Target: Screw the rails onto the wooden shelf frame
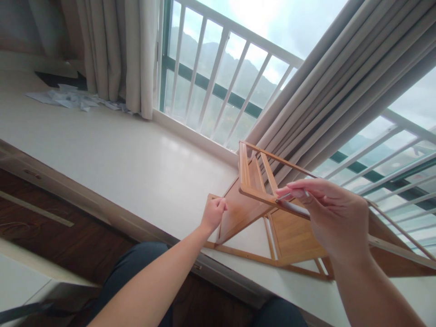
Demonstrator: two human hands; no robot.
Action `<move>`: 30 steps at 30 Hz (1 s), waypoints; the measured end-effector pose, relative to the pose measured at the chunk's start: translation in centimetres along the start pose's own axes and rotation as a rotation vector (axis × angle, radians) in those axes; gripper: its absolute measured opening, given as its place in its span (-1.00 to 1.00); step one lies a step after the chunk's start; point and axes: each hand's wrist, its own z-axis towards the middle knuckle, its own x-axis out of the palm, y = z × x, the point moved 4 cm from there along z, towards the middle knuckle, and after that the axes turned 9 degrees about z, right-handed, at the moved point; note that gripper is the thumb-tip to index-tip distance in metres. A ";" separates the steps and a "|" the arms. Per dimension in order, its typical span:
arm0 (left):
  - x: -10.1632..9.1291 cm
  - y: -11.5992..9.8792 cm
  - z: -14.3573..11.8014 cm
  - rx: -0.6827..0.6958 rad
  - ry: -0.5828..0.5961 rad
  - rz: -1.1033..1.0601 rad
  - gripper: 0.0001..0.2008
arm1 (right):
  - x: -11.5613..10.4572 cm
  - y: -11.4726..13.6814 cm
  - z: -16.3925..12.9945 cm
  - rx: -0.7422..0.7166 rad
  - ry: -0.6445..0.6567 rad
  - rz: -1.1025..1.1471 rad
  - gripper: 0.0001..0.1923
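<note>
Rack (272, 213) of bamboo lies on the bench (119, 159) by the window, at 3 o'clock of centre. My left hand (213, 213) grips its corner; my right hand (332, 213) pinches a thin metal tool (289, 195) against its top rail.

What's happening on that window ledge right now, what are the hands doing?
A person is working on a wooden rack lying on the white window ledge. The left hand grips the rack's near corner. The right hand pinches a thin metal tool against one of the upper rails. Crumpled paper lies further along the ledge by the curtain.
</note>
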 end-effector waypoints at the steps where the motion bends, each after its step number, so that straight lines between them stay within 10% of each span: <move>1: 0.0 0.0 0.0 -0.001 0.001 0.000 -0.55 | 0.1 0.2 -0.1 -0.006 -0.015 0.009 -0.92; 30: 0.2 0.3 0.1 0.003 -0.001 -0.003 -0.54 | -0.1 0.0 1.2 -0.133 0.372 -0.144 -0.83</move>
